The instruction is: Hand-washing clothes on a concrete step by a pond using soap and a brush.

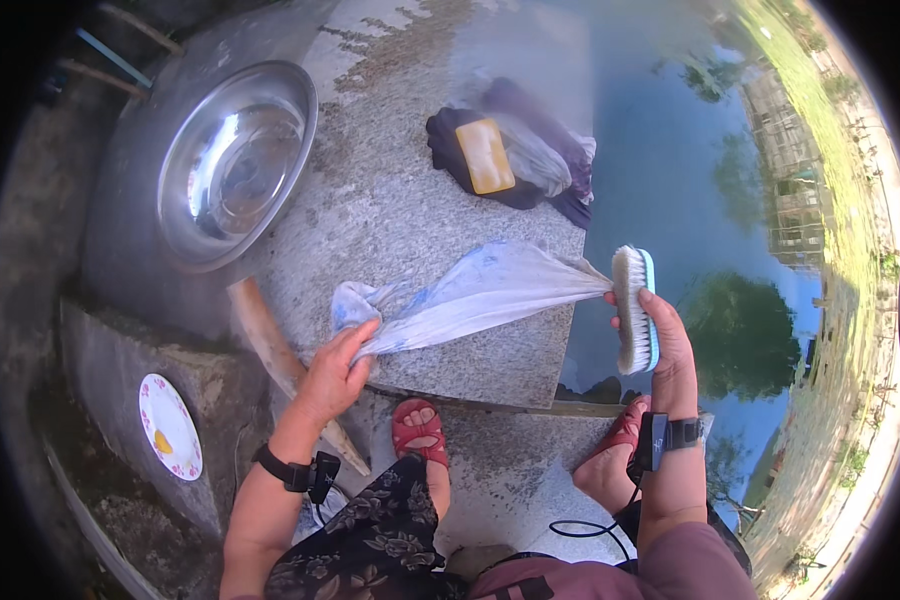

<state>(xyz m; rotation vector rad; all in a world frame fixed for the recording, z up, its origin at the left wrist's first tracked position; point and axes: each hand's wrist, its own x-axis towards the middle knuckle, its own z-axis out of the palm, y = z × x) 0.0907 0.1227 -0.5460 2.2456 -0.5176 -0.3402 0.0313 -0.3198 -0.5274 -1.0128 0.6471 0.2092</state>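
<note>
A white cloth (487,289) with blue stains is stretched between my two hands above the stone slab. My left hand (339,371) grips its near left end, where part of the fabric is bunched. In my right hand (664,322) is a scrubbing brush (634,311) with a light blue back and pale bristles facing left. The cloth's gathered right end reaches the fingers of that same hand, partly hidden behind the brush. Farther up the slab, a yellow bar of soap (485,156) lies on a heap of dark and purple wet clothes (525,199).
A shiny metal basin (236,165) stands at the upper left. Below it a wooden stick (270,330) leans by the slab (390,202). A floral plate (169,424) holds a small yellow piece. Water (645,202) borders the slab's right edge, near my right foot.
</note>
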